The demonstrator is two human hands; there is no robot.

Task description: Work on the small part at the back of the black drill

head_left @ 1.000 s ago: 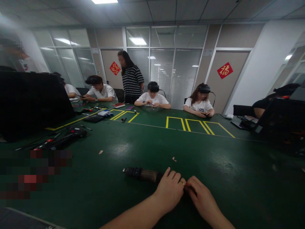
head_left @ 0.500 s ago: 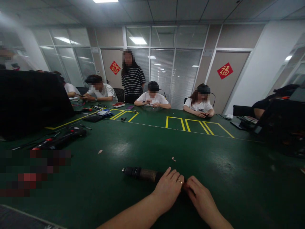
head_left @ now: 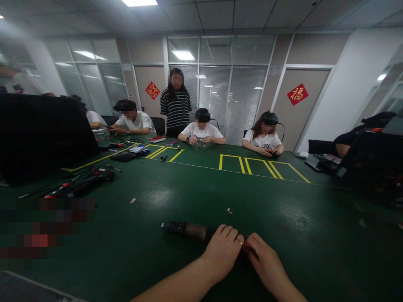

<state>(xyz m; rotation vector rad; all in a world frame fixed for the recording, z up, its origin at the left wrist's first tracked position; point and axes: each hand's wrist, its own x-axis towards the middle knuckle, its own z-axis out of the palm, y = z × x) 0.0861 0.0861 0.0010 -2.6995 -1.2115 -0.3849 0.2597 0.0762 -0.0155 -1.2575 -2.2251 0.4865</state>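
A dark cylindrical tool with a metal tip at its left end lies on the green table. My left hand, with a ring on one finger, is wrapped over the tool's right part. Close beside it, my right hand has its fingers pinched together at the tool's right end. What those fingers hold is hidden.
Power tools lie at the left, near a black screen. Two small pale scraps are on the table. Yellow tape outlines mark the far side, where people sit. One person stands behind.
My left hand's fingers have curled in slightly, while the tool has barely moved. Across the table, the standing person has shifted a little to the right.
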